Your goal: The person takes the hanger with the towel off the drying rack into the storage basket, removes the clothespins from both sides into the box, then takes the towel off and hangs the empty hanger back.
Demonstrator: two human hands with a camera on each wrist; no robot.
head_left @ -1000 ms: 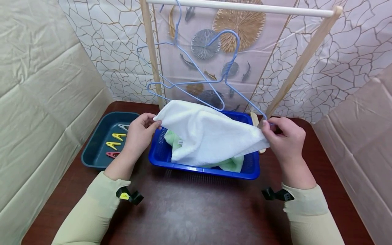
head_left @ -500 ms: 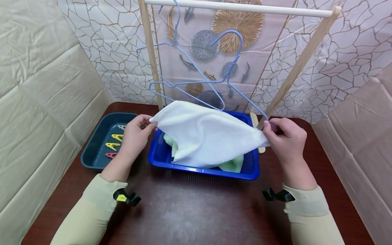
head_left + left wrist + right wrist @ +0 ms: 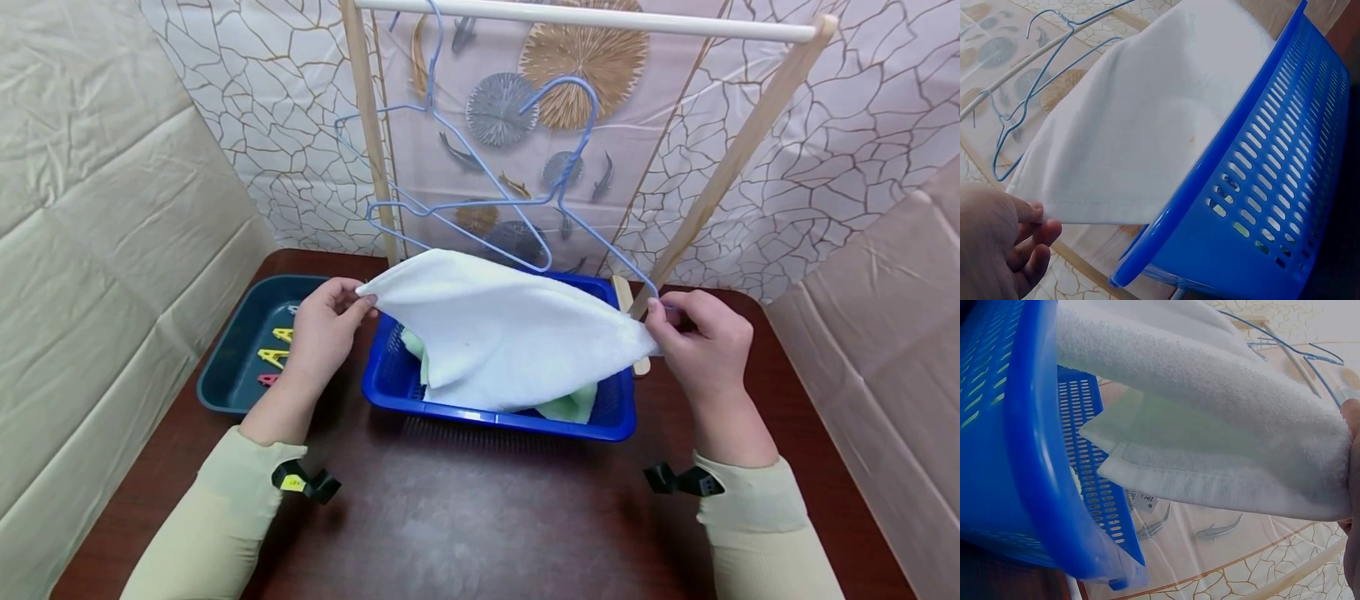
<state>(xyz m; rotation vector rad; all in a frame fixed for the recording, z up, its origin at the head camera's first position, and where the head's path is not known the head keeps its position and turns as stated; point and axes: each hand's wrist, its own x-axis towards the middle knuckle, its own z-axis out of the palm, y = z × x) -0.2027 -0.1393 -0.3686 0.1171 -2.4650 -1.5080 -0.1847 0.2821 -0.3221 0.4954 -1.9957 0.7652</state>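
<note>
A white towel (image 3: pixel 510 333) stretches between both hands above the blue basket (image 3: pixel 495 417), draped over a blue wire hanger (image 3: pixel 480 203). My left hand (image 3: pixel 324 329) pinches one corner of it between thumb and fingers; the left wrist view shows that hemmed edge pulled taut beside the left hand (image 3: pixel 997 244). With the right hand (image 3: pixel 708 346) I grip the hanger's right end together with the towel's other side. In the right wrist view, the towel (image 3: pixel 1210 394) hangs in folds from the fingers. The hanger's lower bar is hidden under the cloth. Light green cloth (image 3: pixel 570 406) lies in the basket.
A dark teal tray (image 3: pixel 217 392) with several clothes pegs (image 3: pixel 273 357) stands at the left. A wooden rack with a white rod (image 3: pixel 600 17) rises behind the basket, and a second blue hanger (image 3: pixel 480 162) hangs on it.
My left hand has moved left and slightly toward me, drawing the towel's corner outward and smoothing the cloth. The hanger has shifted slightly right; the right hand has barely moved.
</note>
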